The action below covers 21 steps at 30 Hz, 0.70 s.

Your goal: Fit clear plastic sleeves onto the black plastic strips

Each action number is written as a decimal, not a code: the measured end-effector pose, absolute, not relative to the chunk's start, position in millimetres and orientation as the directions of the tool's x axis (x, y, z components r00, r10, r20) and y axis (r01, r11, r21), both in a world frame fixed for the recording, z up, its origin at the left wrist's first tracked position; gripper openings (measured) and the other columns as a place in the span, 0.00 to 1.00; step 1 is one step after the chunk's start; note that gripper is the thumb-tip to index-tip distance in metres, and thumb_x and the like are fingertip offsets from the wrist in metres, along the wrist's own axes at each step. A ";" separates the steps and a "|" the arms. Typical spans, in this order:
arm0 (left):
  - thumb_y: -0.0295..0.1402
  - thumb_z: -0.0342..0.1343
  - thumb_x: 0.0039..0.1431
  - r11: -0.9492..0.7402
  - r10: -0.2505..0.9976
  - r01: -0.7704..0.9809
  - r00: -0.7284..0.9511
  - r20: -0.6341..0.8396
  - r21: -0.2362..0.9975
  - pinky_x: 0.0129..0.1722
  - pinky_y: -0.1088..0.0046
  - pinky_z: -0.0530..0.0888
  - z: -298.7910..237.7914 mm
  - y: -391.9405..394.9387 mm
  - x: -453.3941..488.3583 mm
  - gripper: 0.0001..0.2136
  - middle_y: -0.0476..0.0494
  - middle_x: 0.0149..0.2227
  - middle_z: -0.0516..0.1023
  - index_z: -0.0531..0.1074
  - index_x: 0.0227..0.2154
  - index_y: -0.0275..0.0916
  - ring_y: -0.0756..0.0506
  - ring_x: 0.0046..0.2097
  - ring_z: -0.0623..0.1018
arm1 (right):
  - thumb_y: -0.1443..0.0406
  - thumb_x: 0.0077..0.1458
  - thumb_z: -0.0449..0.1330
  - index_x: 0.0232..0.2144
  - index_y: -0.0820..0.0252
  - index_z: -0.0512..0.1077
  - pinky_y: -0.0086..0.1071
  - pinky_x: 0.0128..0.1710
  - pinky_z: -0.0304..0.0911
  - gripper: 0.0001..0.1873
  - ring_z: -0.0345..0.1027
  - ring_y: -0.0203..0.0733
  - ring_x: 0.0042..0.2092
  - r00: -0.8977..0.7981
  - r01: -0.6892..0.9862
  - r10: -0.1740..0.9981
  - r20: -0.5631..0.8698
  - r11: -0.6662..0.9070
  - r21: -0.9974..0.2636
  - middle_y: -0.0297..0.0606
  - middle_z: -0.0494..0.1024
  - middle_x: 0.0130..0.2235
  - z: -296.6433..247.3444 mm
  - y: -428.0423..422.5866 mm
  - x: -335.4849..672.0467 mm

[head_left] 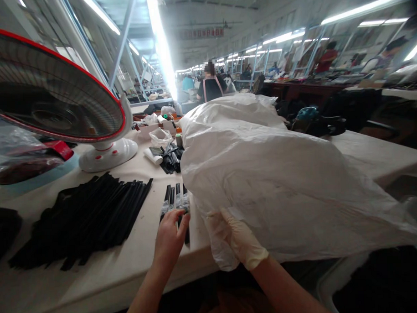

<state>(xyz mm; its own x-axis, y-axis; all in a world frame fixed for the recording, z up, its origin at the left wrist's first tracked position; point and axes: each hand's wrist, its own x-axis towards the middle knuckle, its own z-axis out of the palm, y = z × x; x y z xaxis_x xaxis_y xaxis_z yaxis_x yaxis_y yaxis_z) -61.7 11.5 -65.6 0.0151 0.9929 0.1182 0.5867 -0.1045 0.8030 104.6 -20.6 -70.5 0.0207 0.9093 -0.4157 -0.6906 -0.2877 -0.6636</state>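
Note:
My bare left hand (170, 235) rests near the table's front edge, its fingers pinched on the near ends of a few black strips (176, 198) lying side by side. My right hand (237, 237), in a pale glove, grips the near edge of a big white woven sack (274, 177) that lies bulging across the table. A large heap of black strips (90, 215) lies to the left of my left hand.
A white and red desk fan (56, 98) stands at the back left on the cream table (130, 269). Small bottles, plastic bags and more black pieces (169, 160) sit behind the strips. A person (211, 85) stands far down the bench; others work at right.

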 end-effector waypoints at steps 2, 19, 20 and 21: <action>0.41 0.52 0.55 -0.108 0.989 0.522 0.145 0.037 0.846 0.33 0.71 0.70 -60.2 -6.5 -48.9 0.11 0.46 0.29 0.74 0.71 0.31 0.38 0.46 0.33 0.74 | 0.53 0.39 0.66 0.27 0.63 0.77 0.32 0.36 0.64 0.18 0.71 0.39 0.32 0.004 -0.701 0.917 -0.398 -0.282 -0.655 0.39 0.79 0.30 -70.3 -21.1 100.3; 0.30 0.55 0.55 0.264 0.960 0.952 -0.275 0.052 0.156 0.48 0.50 0.65 -75.6 95.0 -194.5 0.18 0.32 0.51 0.67 0.65 0.48 0.31 0.34 0.53 0.67 | 0.55 0.39 0.68 0.26 0.60 0.75 0.33 0.30 0.61 0.15 0.67 0.42 0.31 0.056 -0.405 0.953 -0.298 -0.251 -0.879 0.37 0.75 0.26 -68.2 -26.9 100.0; 0.31 0.56 0.55 0.299 0.950 0.944 -0.308 0.051 0.142 0.49 0.51 0.66 -81.2 101.8 -199.9 0.17 0.35 0.51 0.67 0.65 0.48 0.33 0.36 0.53 0.67 | 0.55 0.39 0.67 0.27 0.60 0.76 0.34 0.32 0.62 0.15 0.68 0.43 0.32 0.051 -0.410 0.948 -0.315 -0.267 -0.872 0.38 0.75 0.27 -69.8 -26.9 99.2; 0.33 0.55 0.56 0.327 0.941 0.935 -0.336 0.050 0.136 0.49 0.52 0.66 -86.1 107.2 -203.3 0.16 0.38 0.52 0.68 0.66 0.47 0.36 0.38 0.52 0.68 | 0.55 0.40 0.67 0.28 0.60 0.76 0.34 0.33 0.62 0.15 0.68 0.44 0.33 0.042 -0.424 0.947 -0.319 -0.272 -0.864 0.38 0.76 0.27 -71.4 -26.8 99.1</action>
